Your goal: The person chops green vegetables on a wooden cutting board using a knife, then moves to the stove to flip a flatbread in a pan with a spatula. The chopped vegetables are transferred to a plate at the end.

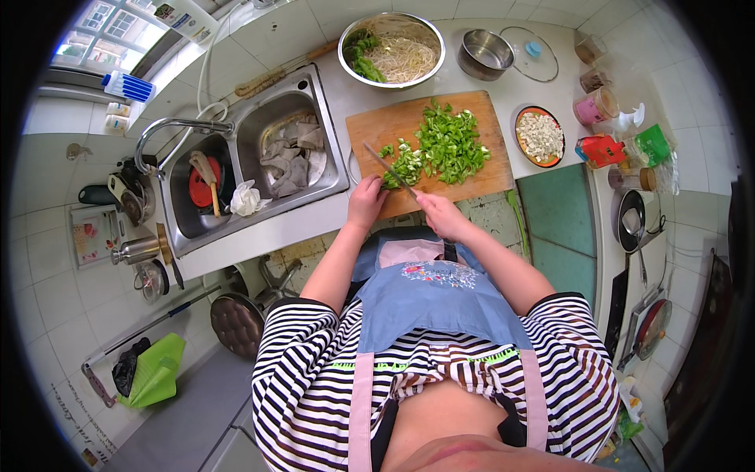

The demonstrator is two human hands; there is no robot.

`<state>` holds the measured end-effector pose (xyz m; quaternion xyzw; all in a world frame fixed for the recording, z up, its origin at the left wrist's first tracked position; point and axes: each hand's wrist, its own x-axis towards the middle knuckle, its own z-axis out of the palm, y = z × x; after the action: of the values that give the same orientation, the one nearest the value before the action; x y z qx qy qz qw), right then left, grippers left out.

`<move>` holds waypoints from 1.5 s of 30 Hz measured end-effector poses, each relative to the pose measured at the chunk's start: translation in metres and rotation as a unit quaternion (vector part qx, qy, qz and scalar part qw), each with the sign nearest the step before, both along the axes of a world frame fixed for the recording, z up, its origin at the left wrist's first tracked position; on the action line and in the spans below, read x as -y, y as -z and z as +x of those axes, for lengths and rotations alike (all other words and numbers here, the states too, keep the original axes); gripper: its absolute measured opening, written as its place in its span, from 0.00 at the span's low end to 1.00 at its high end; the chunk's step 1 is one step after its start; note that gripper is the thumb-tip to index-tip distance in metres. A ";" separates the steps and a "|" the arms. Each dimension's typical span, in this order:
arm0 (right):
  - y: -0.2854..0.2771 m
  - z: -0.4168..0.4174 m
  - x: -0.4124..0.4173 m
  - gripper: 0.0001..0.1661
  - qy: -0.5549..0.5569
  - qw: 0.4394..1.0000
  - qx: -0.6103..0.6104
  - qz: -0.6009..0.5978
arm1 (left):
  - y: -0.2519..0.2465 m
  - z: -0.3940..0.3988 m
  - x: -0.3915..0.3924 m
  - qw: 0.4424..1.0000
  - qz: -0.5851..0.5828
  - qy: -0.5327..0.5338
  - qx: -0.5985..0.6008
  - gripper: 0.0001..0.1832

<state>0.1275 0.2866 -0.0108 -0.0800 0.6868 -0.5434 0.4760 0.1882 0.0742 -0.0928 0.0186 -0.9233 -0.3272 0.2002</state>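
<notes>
My right hand (441, 213) grips the handle of a kitchen knife (386, 163), whose blade slants up and left across a wooden cutting board (392, 121). Close to the blade's left side, my left hand (365, 202) has its fingers bent on the uncut end of a green vegetable (387, 182), mostly hidden by the fingers. Freshly cut pieces (407, 168) lie just beyond the blade. A larger heap of chopped green vegetable (451, 144) covers the board's right half.
Behind the board stand a steel bowl of bean sprouts and greens (407, 56) and a steel pot (486, 54) beside a glass lid (534, 52). A plate of white diced food (540, 137) sits right. On the left is a double sink (330, 138) with cloths (289, 159).
</notes>
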 end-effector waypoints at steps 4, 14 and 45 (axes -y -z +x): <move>0.007 0.020 -0.002 0.25 -0.030 0.989 -0.144 0.021 | -0.003 -0.003 0.000 1.000 -0.015 0.011 0.019 0.13; 0.052 0.005 0.024 0.27 -0.031 0.968 -0.247 -0.038 | 0.005 -0.008 0.000 0.997 -0.075 0.015 0.025 0.09; 0.026 0.016 0.012 0.28 -0.045 0.990 -0.130 -0.020 | 0.006 0.003 -0.003 0.997 -0.068 -0.003 0.025 0.05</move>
<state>0.1438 0.2751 -0.0370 -0.1903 0.7274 -0.5200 0.4055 0.1914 0.0775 -0.0987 0.0158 -0.9480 -0.2624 0.1792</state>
